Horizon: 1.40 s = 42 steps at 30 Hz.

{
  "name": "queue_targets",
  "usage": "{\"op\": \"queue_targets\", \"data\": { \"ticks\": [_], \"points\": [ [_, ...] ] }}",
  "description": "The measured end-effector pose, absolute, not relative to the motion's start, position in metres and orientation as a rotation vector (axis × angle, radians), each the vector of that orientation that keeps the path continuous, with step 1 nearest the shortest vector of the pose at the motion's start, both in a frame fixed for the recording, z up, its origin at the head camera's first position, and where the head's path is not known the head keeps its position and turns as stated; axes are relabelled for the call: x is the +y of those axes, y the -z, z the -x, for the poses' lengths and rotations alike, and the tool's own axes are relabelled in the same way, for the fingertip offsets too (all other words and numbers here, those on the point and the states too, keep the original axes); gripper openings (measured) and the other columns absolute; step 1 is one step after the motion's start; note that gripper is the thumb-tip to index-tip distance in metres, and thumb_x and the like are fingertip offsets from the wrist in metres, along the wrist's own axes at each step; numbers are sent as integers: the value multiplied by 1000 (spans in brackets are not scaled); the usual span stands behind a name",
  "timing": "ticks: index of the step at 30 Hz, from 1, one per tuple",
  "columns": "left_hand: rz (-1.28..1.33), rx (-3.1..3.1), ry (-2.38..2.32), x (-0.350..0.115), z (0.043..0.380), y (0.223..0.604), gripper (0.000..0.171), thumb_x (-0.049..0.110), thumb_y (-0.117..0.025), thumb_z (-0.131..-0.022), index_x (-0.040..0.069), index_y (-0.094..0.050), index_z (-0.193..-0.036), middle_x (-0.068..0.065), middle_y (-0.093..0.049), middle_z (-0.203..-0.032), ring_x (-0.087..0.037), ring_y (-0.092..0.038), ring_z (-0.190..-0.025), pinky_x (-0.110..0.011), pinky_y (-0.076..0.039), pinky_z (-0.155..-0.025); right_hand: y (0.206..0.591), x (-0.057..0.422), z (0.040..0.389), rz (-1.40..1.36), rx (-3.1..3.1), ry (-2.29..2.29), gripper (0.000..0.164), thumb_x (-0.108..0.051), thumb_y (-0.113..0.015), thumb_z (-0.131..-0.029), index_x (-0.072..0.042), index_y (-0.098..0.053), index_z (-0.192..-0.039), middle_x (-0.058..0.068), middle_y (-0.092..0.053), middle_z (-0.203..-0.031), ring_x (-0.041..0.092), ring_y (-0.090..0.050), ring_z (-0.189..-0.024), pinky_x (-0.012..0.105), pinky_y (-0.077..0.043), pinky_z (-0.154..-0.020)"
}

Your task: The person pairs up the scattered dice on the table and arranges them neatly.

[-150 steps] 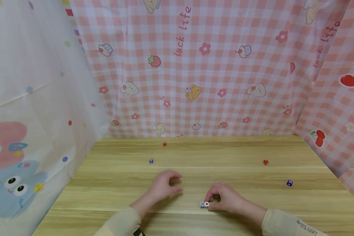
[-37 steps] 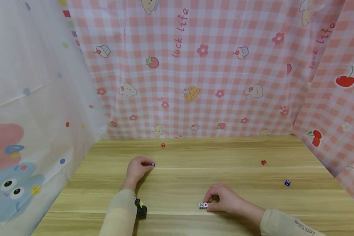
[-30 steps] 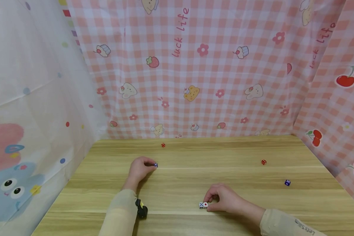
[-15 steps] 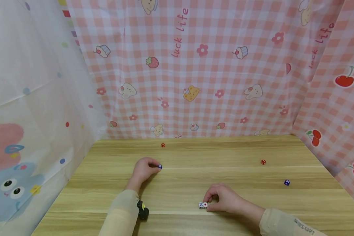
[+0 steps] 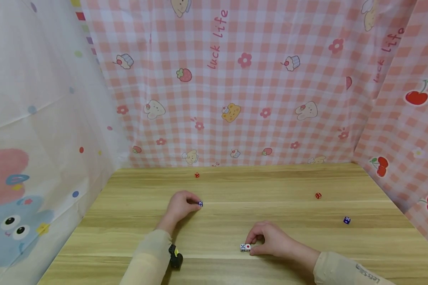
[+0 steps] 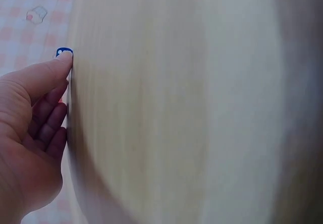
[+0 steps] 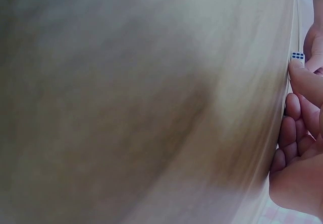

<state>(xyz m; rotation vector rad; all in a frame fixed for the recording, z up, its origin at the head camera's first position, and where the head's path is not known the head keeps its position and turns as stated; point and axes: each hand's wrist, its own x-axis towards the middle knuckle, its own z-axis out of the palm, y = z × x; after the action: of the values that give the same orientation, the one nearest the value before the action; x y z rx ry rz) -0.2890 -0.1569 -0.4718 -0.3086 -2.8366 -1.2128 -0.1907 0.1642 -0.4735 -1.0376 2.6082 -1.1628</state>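
Observation:
Between thumb and index fingertip, my left hand (image 5: 180,205) pinches a blue die (image 5: 200,204) with white pips, low over the wooden table. The left wrist view shows the same blue die (image 6: 64,51) at the thumb tip, partly covered by it. My right hand (image 5: 271,239) pinches a white die (image 5: 248,247) with one red pip, nearer the front. Directly left of that die sits another white die (image 5: 242,247) with blue pips, side by side with it. In the right wrist view, a white die (image 7: 298,56) shows just past the thumb tip.
A red die (image 5: 197,175) lies near the table's back edge, and another red die (image 5: 318,195) lies to the right. A second blue die (image 5: 347,220) sits right of my right hand. Checked cloth (image 5: 249,87) hangs behind the wooden table (image 5: 271,182).
My left hand first reached to the blue die at the left and took hold of it. It has since slid right and slightly nearer with it. The right hand stays at the white dice.

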Motion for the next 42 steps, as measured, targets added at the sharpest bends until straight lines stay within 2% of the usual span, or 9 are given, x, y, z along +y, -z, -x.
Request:
{"op": "queue_targets", "data": {
  "ticks": [12,30,42],
  "points": [
    [530,-2840,1184,-135,282,469,11,10,-85,-76,11,-77,-83,4,-66,-84,-15,-58,-84,-40,-47,-86,473,164,190,1015,2607,1160,17,-22,-87,-74,-23,-73,-84,-18,-60,-82,4,-50,-83,28,-39,-77],
    [663,-2847,1140,-113,272,466,11,10,-85,-75,9,-77,-83,4,-65,-82,-13,-57,-82,-35,-47,-82,476,164,192,1049,2609,1173,17,-20,-87,-74,-22,-73,-84,-18,-61,-81,3,-51,-82,28,-40,-76],
    [766,-2898,1162,-94,264,467,11,11,-86,-76,12,-77,-82,9,-65,-80,-8,-57,-78,-30,-47,-78,475,164,192,1045,2594,1178,16,-21,-87,-75,-22,-74,-84,-18,-61,-81,3,-51,-82,28,-40,-77]
  ]
}}
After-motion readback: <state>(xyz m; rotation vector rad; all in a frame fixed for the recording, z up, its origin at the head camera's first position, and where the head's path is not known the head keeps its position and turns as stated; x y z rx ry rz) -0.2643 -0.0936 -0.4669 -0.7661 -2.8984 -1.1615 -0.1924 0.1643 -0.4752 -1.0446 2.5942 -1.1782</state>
